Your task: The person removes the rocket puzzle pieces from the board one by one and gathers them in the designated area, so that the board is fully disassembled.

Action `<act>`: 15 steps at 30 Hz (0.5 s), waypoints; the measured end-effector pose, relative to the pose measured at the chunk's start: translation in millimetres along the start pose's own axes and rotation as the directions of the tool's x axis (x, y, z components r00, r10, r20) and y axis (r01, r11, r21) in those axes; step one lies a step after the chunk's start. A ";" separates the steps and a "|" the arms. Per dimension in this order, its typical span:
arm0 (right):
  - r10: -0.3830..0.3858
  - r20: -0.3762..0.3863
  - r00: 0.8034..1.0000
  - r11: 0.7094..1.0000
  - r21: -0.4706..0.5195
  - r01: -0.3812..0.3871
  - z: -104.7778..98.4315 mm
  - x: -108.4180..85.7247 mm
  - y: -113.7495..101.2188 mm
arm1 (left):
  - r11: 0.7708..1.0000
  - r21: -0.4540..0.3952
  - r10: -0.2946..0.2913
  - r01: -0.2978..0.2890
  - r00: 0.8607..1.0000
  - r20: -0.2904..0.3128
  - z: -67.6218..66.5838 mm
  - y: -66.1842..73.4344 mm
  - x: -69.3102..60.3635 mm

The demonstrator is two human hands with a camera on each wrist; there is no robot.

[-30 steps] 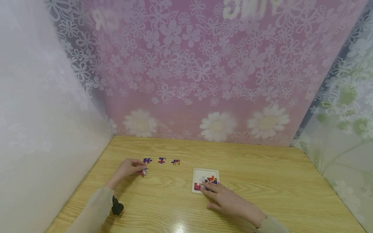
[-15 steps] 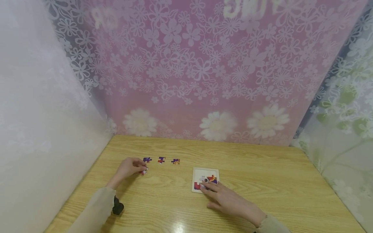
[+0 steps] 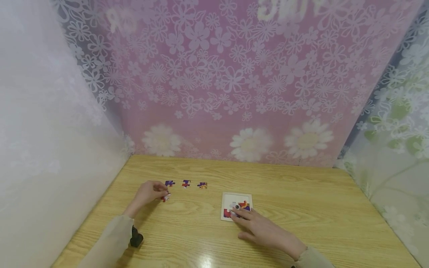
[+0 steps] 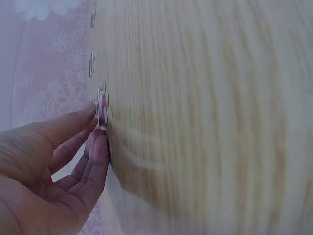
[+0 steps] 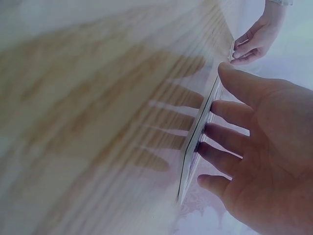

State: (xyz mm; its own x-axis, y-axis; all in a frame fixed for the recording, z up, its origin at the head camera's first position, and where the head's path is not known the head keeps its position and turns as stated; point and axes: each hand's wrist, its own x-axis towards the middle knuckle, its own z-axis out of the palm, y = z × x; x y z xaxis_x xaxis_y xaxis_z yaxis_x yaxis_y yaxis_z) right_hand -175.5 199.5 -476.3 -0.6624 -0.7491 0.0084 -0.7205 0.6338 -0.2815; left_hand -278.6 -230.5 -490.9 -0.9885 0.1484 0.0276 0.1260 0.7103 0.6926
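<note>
At the left of the table, my left hand (image 3: pixel 149 193) pinches a small red-and-white jigsaw piece (image 3: pixel 165 197) between thumb and fingers, low over the wood. Seen from the left wrist, the piece (image 4: pixel 102 108) is nearly edge-on, so I cannot tell if it touches the table. My right hand (image 3: pixel 259 229) lies with fairly straight, spread fingers on the lower right of a square puzzle board (image 3: pixel 222 205). Several coloured pieces sit in the lower part of the board, partly covered by those fingers. The right wrist view shows the fingertips along the board's edge (image 5: pixel 188 156).
Behind the left hand, loose jigsaw pieces lie in a row: a purple one (image 3: pixel 169 183), a purple-and-red one (image 3: pixel 186 184) and a purple-and-yellow one (image 3: pixel 202 185). A pink floral curtain (image 3: pixel 214 93) hangs at the table's back edge, with pale sheets at both sides.
The jigsaw piece at my left fingertips has shifted or turned slightly, with a little less of it showing. My right hand stays where it was on the board.
</note>
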 end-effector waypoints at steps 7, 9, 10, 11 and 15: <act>0.000 -0.009 1.000 1.000 0.028 0.000 -0.1 0.3 0.8 | 0.998 -0.059 -0.016 0.012 0.998 -0.063 -4.7 -4.3 7.0; -0.004 -0.017 1.000 1.000 0.028 0.005 0.0 0.1 1.0 | 0.997 -0.073 -0.011 0.005 0.997 -0.078 -5.8 -1.9 9.0; -0.007 -0.021 1.000 1.000 0.024 0.007 0.3 0.0 1.1 | 0.997 -0.079 -0.002 -0.004 0.997 -0.080 -6.3 0.2 9.7; -0.006 -0.023 1.000 1.000 0.023 0.007 0.5 -0.1 1.2 | 0.995 -0.094 0.007 -0.015 0.997 -0.080 -6.8 2.6 10.2; 0.007 -0.025 1.000 0.999 0.043 -0.006 1.6 -0.1 1.7 | 0.981 -0.185 0.042 -0.056 0.996 -0.076 -7.5 16.4 9.3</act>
State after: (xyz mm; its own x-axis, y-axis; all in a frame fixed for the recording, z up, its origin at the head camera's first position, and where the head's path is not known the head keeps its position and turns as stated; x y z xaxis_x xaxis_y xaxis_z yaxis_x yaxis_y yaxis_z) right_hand -176.2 200.4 -478.3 -0.6726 -0.7394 0.0305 -0.7068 0.6296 -0.3225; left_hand -286.3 -222.6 -473.9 -0.9858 0.1255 0.1119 0.1635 0.5610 0.8115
